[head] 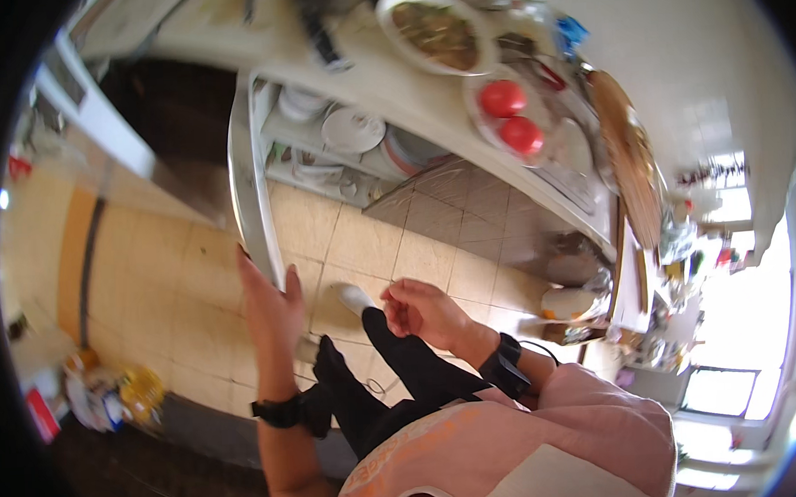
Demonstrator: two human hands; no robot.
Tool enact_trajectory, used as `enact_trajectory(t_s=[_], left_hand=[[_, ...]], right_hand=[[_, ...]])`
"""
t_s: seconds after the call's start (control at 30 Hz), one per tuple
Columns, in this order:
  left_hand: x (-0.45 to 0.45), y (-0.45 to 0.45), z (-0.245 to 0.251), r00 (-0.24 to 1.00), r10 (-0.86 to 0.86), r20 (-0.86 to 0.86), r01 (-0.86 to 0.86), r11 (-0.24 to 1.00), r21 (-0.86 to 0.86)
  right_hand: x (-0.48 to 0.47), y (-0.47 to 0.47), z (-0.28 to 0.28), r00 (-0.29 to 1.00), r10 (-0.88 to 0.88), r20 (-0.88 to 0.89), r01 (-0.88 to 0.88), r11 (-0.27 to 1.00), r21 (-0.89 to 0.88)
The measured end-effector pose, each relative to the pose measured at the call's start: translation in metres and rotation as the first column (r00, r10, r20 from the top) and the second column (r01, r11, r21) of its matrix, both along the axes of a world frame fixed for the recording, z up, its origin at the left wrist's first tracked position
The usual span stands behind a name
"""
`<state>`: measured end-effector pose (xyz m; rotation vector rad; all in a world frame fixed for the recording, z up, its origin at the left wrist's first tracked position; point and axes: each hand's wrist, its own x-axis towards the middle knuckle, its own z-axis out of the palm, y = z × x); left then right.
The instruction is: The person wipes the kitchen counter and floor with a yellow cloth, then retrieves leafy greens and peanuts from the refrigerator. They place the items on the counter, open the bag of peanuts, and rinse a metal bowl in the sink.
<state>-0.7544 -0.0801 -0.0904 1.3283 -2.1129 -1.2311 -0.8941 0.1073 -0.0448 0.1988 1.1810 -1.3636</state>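
My left hand (274,307) is at the free edge of an open white cabinet door (250,181), thumb and fingers on either side of that edge; whether they press on it is hard to tell. My right hand (417,311) hangs in front of my body with its fingers curled, and nothing shows in it. Behind the door, the cabinet shelves hold a white plate (354,130), stacked bowls (302,103) and other dishes. On the countertop above stand a white bowl of food (436,35) and two red tomatoes (502,99) (521,135) on a plate.
Another cabinet door (449,193) stands open to the right of the shelves. A wooden cutting board (627,158) leans beyond the tomatoes. A black-handled utensil (321,42) lies on the counter. Bags and a yellow-wrapped item (141,393) are on the left by a dark surface.
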Motion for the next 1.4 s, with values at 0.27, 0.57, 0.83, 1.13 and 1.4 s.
enact_trajectory(t_s=[0.27,0.57,0.83,1.13,1.4], left_hand=[[-0.057,0.067,-0.023,0.846,-0.517,-0.13,0.526,0.85,0.04],[-0.03,0.183,-0.099,0.566,-0.802,0.191,0.713,0.592,0.376],[-0.112,0.393,-0.025,0.355,-0.923,0.151,0.695,0.369,0.617],[-0.223,0.705,0.038,-0.322,-0.947,0.001,0.876,-0.298,0.378],[-0.302,0.958,0.04,-0.755,-0.651,0.081,0.638,-0.7,0.32]], right_hand=[[0.027,0.152,0.081,0.929,-0.366,-0.057,0.36,0.928,-0.09],[0.072,0.406,0.089,0.643,-0.766,-0.017,0.74,0.626,-0.247],[0.163,0.682,0.097,-0.033,-0.998,-0.055,0.969,-0.019,-0.245],[0.216,0.808,0.088,-0.481,-0.875,0.045,0.811,-0.464,-0.357],[0.23,0.921,0.085,-0.802,-0.593,0.065,0.54,-0.768,-0.345]])
